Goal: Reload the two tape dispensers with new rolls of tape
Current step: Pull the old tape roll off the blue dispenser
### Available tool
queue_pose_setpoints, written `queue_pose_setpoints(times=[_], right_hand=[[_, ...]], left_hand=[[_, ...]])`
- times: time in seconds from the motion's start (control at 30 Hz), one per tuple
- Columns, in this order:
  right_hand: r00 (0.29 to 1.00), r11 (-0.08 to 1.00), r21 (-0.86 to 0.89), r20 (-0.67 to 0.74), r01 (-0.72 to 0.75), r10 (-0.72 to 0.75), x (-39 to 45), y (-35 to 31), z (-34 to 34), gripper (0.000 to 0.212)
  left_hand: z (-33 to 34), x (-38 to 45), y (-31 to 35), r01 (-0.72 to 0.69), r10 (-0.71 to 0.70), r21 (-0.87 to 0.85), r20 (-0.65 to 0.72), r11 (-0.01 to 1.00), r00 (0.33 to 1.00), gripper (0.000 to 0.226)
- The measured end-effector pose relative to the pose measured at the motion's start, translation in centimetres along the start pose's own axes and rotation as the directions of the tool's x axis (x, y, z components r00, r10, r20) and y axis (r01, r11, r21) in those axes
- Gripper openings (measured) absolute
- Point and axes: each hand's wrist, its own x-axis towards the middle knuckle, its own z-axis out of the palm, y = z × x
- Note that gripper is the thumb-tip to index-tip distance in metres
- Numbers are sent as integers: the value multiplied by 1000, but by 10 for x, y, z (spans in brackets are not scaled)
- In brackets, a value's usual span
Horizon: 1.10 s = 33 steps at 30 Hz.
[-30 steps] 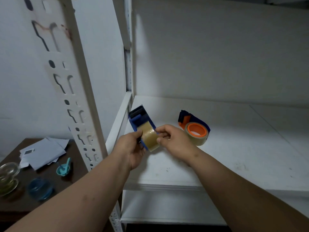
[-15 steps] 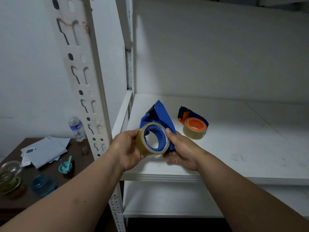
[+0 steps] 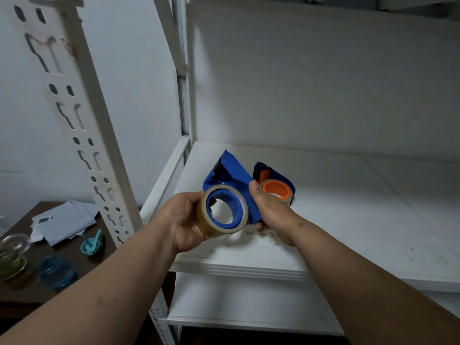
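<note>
I hold a blue tape dispenser above the front of the white shelf. A clear tape roll sits on its blue hub, its open side facing me. My left hand grips the roll from the left. My right hand grips the dispenser's body from the right, thumb up on its edge. Behind my right hand a second dispenser, blue with an orange hub and a tape roll on it, lies on the shelf.
A white slotted upright post stands at the left front of the shelf. Left of it, a dark table carries papers, a glass bowl, a blue dish and a small teal cup. A lower shelf lies beneath.
I have turned the blue dispenser from edge-on to side-on, so the roll's open face now shows. Both hands moved slightly lower and nearer, still holding it.
</note>
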Motion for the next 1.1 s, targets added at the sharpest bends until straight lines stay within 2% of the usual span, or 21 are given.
queue_pose_setpoints(times=[0.17,0.23,0.27,0.33,0.37,0.43,0.5,0.57,0.7,0.77,0.8,0.9,0.97,1.03,1.1], right_hand=[[993,989,-122,-66,85,-93,-1,6,-22,52],[984,969,-231,-125,93,-124,2,7,-29,40],[964,943,-316,-204,103,-173,4,7,-29,33],[879,884,-442,-349,150,-324,2,0,-19,31],[844,848,-476,-333,233,-419,-3,-6,-10,33],[823,759,-502,-150,414,-548,-14,-16,8,24],[842,727,-495,17,476,-539,-22,-19,24,20],[866,728,-511,67,457,-496,-18,-15,29,19],[898,759,-513,57,400,-436,-7,-13,23,14],[905,780,-489,50,391,-423,-1,-16,21,10],[912,808,-457,14,371,-411,4,-17,19,10],[915,931,-258,-244,258,-321,21,-19,4,5],[905,911,-372,-301,180,-302,31,-21,-4,24],[915,812,-567,-244,136,-323,41,-21,-3,40],[923,682,-722,-178,112,-340,49,-19,8,29]], left_hand=[[-9,0,1,24,-20,53,-74,998,997,23],[-9,1,-5,1,2,43,-71,999,997,24],[-6,2,-9,-13,15,17,-67,1000,998,25],[3,4,-17,-56,54,-15,-75,998,996,23],[8,5,-19,-83,81,-20,-84,996,993,24],[14,8,-20,-130,127,-19,-107,991,986,30],[17,8,-18,-164,162,-5,-126,986,979,30],[15,8,-17,-206,206,17,-158,978,966,30],[8,13,-12,-257,259,37,-250,966,933,25],[6,17,-7,-268,266,40,-337,962,903,21],[4,20,-4,-278,282,66,-389,958,877,18],[-10,27,10,-297,309,102,-476,949,823,10],[-19,31,16,-295,295,77,-483,952,825,12],[-22,33,17,-288,291,81,-463,954,837,12],[-24,35,17,-298,313,106,-443,949,840,12]])
